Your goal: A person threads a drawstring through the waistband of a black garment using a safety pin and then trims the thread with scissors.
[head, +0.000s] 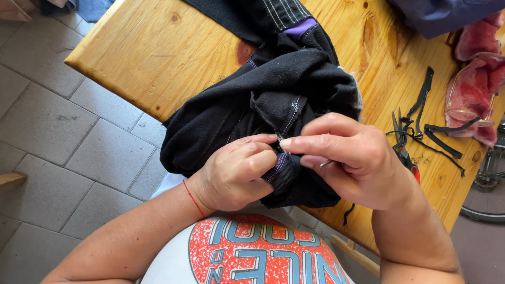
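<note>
A black fleece garment (273,94) with purple trim lies bunched over the near edge of a wooden table (158,47). My left hand (236,171) grips a fold of the garment near a purple seam, a red thread around its wrist. My right hand (350,158) pinches the same fold from the right, fingertips touching those of the left, and a thin metal tool tip pokes out under its fingers. What the tool is stays hidden in the hand.
Black zipper strips (428,123) and a red-handled tool (407,155) lie on the table right of my hands. Pink fabric (473,79) sits at the far right, dark blue cloth (442,13) at the top. Grey floor tiles (63,142) lie to the left.
</note>
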